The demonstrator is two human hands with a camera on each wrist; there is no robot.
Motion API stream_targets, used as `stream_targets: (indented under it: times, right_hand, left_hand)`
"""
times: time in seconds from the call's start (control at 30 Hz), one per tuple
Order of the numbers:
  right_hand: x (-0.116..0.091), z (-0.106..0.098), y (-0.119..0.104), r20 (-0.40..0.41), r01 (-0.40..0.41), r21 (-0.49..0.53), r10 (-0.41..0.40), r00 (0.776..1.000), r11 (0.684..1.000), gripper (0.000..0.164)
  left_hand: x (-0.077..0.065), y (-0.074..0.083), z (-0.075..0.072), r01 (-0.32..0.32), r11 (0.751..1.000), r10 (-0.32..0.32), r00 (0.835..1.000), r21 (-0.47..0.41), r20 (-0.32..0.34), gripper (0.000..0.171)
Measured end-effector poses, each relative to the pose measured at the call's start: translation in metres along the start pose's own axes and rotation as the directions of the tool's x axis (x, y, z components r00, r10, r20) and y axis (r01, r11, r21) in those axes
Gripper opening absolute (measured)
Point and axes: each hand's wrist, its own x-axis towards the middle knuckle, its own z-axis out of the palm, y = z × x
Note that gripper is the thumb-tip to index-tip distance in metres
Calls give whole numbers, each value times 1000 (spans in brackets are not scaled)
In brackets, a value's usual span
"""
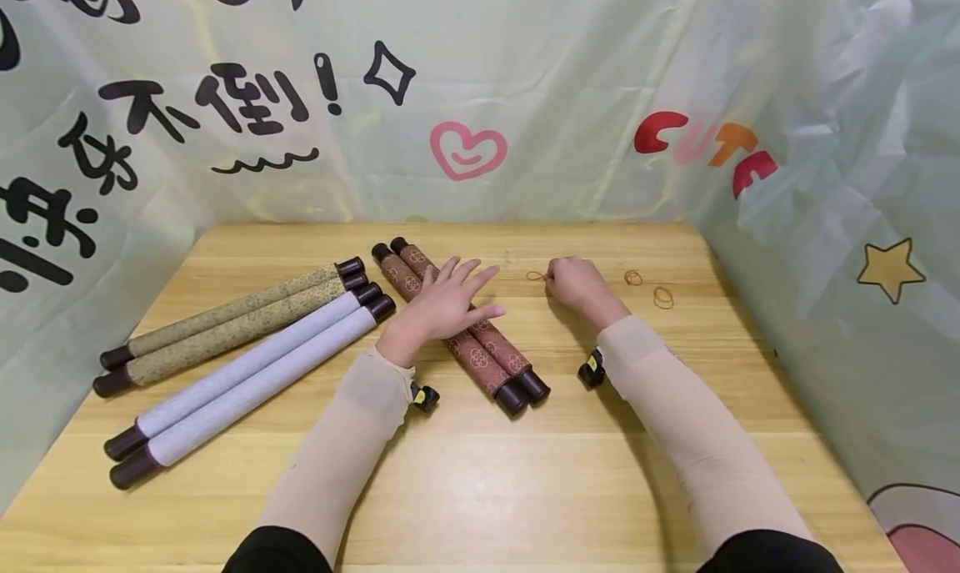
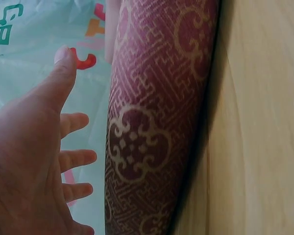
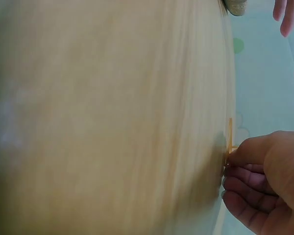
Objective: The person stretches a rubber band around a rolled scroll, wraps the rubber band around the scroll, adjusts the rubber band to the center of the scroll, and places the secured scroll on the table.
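A double-rolled scroll (image 1: pixel 491 356) in reddish-brown patterned cloth, with dark end knobs, lies slantwise on the table. Over its middle is my left hand (image 1: pixel 447 299), fingers straight and spread. In the left wrist view the patterned roll (image 2: pixel 147 122) runs beside that hand (image 2: pixel 34 142), with the thumb and fingers apart from it. To the right of the scroll, my right hand (image 1: pixel 577 285) pinches a thin tan rubber band (image 1: pixel 536 276) at the tabletop. The band's loop (image 3: pixel 230 132) sticks out past the thumb and fingertip in the right wrist view.
Two more rubber bands (image 1: pixel 633 278) lie to the right of the right hand. At left rest an olive patterned scroll (image 1: pixel 240 314) and a pale lavender scroll (image 1: pixel 262 381), both double-rolled. A printed cloth (image 1: pixel 555 98) hangs behind the wooden table (image 1: pixel 480 506).
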Motion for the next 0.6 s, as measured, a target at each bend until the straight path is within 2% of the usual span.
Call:
stream_targets:
  times: [0.33, 0.6]
  right_hand:
    - [-10, -7, -2, -54, -14, 47, 17, 998, 999, 21]
    - [-22, -17, -18, -115, 5, 123, 9, 993, 992, 20]
  left_hand:
    - [6, 8, -3, -40, 999, 40, 999, -16, -5, 87]
    - [9, 14, -1, -60, 998, 59, 998, -19, -30, 83]
